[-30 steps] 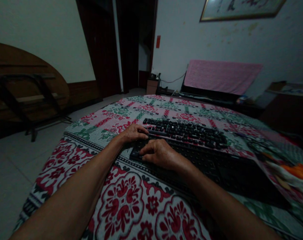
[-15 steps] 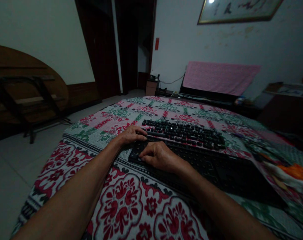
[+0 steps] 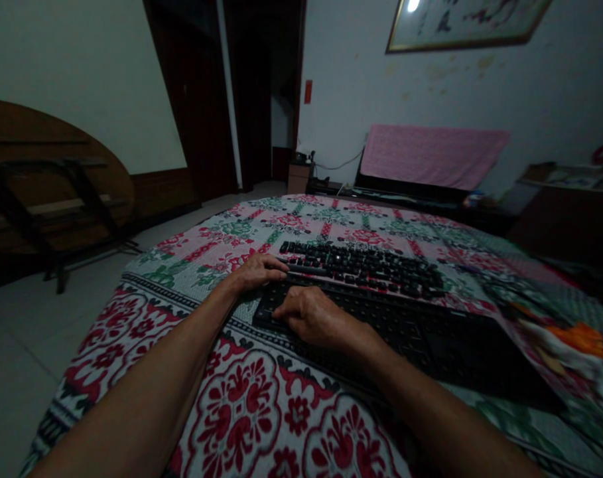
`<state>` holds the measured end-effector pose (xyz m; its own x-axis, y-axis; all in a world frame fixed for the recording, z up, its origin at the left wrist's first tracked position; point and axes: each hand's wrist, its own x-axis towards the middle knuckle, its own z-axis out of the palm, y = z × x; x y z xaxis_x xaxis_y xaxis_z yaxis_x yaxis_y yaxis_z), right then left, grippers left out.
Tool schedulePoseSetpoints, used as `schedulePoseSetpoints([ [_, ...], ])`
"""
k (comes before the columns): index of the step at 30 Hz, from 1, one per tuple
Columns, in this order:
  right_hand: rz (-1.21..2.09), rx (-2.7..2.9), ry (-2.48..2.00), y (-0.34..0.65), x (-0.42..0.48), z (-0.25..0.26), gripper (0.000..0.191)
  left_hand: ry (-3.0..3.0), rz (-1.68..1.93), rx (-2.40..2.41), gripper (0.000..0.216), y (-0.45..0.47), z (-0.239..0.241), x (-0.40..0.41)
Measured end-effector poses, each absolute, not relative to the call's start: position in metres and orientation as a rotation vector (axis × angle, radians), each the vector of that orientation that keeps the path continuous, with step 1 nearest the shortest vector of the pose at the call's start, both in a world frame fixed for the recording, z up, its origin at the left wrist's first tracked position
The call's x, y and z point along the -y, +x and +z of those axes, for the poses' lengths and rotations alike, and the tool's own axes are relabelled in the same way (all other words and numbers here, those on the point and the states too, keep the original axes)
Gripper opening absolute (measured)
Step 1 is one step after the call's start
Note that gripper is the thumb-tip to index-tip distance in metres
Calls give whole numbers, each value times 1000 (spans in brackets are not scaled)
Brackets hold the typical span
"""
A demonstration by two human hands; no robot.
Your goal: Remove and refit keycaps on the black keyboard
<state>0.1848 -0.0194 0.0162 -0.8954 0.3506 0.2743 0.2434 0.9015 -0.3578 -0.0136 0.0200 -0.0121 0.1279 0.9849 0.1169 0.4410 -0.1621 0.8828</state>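
A black keyboard base [image 3: 460, 345] lies slantwise on the patterned tablecloth, its keycaps off over the part I can see. My left hand [image 3: 261, 271] is at its far left corner, fingers together and bent over the edge. A long dark bar [image 3: 308, 270] lies just beyond those fingertips. My right hand [image 3: 314, 317] rests over the left end of the base, thumb and fingers pinched low against the key area. Whatever is between those fingers is too small or hidden to name. Loose black keycaps [image 3: 381, 269] are spread behind the base.
The floral tablecloth [image 3: 241, 411] covers a large table. At the right lie an orange and white bundle [image 3: 580, 338] and a thin cable. A folded round table [image 3: 57, 179] leans against the left wall. A pink towel [image 3: 430, 154] drapes over something at the back.
My right fingertips have come down closer against the base's left end. The left hand keeps its place at the corner. The whole view has shifted slightly.
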Motion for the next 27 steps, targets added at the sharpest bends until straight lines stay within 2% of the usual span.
schedulePoseSetpoints([
  [6,506,2557,-575,190,12,12,27,1571,1170,-1456,33,-14,-9,-17],
  [13,211,2374,-984,212,-17,14,26,1393,1472,-1573,34,-14,-22,-26],
  [19,141,2397,-1140,222,-27,9,24,1786,1188,-1779,23,-23,-30,-38],
  [27,141,2402,-1146,219,-25,7,26,1859,995,-1680,36,-25,-26,-45],
])
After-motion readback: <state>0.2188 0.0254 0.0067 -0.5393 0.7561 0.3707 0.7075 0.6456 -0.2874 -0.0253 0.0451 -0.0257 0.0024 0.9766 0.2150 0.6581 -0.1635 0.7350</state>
